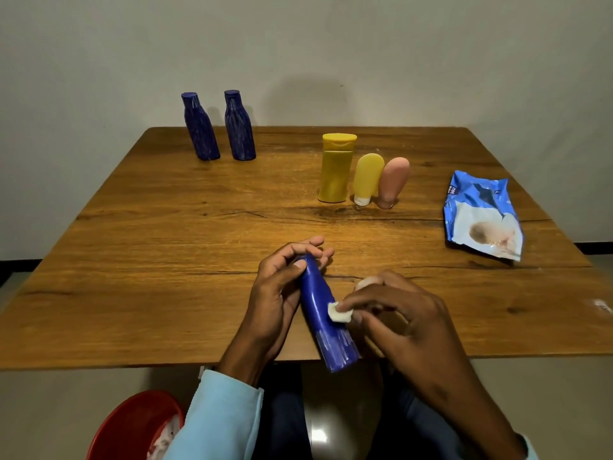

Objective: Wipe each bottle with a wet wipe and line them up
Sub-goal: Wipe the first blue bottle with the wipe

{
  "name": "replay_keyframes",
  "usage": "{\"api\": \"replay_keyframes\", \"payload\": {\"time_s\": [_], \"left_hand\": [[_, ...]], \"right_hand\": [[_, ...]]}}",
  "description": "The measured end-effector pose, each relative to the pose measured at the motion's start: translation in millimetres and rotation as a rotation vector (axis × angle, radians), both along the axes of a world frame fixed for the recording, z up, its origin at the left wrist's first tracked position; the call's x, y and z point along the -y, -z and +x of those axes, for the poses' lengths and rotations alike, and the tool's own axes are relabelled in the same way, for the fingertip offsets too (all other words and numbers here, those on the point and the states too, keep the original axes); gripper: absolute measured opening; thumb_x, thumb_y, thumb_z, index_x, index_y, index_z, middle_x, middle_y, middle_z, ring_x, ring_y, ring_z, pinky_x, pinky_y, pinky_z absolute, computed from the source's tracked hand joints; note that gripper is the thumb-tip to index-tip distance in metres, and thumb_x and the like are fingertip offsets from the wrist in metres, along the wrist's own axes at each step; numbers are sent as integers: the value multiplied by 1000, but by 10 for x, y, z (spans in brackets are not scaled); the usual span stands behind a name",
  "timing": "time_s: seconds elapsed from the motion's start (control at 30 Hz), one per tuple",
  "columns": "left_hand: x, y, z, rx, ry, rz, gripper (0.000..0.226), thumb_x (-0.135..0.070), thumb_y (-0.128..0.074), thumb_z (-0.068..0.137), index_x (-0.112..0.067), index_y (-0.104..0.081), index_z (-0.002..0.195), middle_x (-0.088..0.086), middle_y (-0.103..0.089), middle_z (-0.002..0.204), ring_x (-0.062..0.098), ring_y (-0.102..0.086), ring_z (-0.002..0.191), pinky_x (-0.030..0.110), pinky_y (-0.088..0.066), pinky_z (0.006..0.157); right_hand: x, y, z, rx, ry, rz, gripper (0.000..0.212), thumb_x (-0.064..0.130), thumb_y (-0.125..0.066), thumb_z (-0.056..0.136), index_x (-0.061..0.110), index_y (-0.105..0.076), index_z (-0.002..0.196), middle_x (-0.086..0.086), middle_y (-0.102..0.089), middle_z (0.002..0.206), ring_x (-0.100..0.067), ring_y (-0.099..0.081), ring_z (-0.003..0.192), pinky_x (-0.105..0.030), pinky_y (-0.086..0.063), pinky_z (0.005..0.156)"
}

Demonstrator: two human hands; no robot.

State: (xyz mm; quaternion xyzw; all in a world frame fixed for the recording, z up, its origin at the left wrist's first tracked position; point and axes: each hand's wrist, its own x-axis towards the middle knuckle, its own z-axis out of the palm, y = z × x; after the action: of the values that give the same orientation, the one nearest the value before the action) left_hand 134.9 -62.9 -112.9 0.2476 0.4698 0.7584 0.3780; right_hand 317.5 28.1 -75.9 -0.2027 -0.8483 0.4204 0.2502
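While your left hand (278,293) grips the blue bottle (326,313) and right hand (394,313) pinches the wipe (339,314), its base overhangs the table (166,260) edge — a loosened grip could drop it; streaks likely remain.

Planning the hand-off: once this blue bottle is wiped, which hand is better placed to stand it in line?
Probably the left hand: it already grips the blue bottle, while the right hand pinches the wet wipe.

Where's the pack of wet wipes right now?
In the head view, the wet wipes pack lies flat near the table's right edge, right of the pink tube.
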Motion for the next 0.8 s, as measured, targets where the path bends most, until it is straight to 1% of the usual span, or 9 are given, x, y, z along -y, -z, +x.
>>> {"api": "replay_keyframes", "payload": {"time_s": [0.1,0.23,0.33,0.4,0.5,0.57,0.63,0.7,0.8], "left_hand": [[-13,-2,20,-3,-1,-28,29,-10,-45,93,5,-64,110,15,-63,149,32,-62,138,54,-42,122],[-42,19,18,-29,24,-55,26,-10,-42,88,0,-63,101,15,-65,146,31,-62,138,57,-44,119],[-55,39,12,-27,11,-49,26,-8,-41,87,1,-62,99,18,-66,143,32,-62,138,55,-42,122],[-62,70,4,-31,5,-44,26,-7,-40,87,2,-61,99,20,-67,141,34,-62,138,55,-40,123],[-77,103,-1,-18,4,-24,23,-5,-41,86,1,-58,99,25,-67,139,37,-62,137,55,-38,125],[-78,102,2,-18,5,-12,19,-4,-45,86,0,-57,100,27,-66,139,38,-63,136,53,-40,124],[-73,106,2,-43,3,-10,13,-2,-54,89,-1,-56,102,26,-66,139,37,-64,135,54,-40,123],[-64,114,0,-74,8,-19,14,2,-62,89,-3,-57,102,22,-66,140,36,-64,136,56,-39,124],[-92,42,-10,-18,22,4,23,6,-60,87,-4,-56,107,22,-66,142,36,-63,136,56,-39,124]], "right_hand": [[-62,-56,-110,-25,31,37,24,7,-75,88,27,-80,102,16,-67,103,-2,-63,104,-5,-48,79],[-125,-27,-310,43,33,125,21,14,-72,92,31,-76,103,21,-62,105,3,-59,106,-7,-47,84],[-83,39,-325,69,12,174,22,15,-72,92,34,-75,103,22,-59,103,2,-58,103,-13,-51,80],[-53,86,-237,55,0,172,22,16,-73,91,35,-75,101,22,-60,103,0,-60,102,-17,-52,80],[-53,136,-28,28,-35,112,28,7,-78,88,34,-79,95,17,-66,101,-6,-66,99,-25,-52,78],[-62,130,77,4,-27,77,31,2,-79,85,32,-80,93,13,-68,99,-11,-69,97,-29,-53,77],[-98,106,119,-38,17,55,32,-1,-80,84,29,-81,93,11,-69,97,-14,-70,94,-28,-53,75],[-153,77,109,-68,62,44,32,-3,-79,84,27,-82,94,11,-70,96,-14,-70,93,-26,-55,73],[-223,38,23,-103,85,31,30,-1,-77,86,26,-82,98,11,-70,98,-14,-70,96,-20,-55,75]]}}
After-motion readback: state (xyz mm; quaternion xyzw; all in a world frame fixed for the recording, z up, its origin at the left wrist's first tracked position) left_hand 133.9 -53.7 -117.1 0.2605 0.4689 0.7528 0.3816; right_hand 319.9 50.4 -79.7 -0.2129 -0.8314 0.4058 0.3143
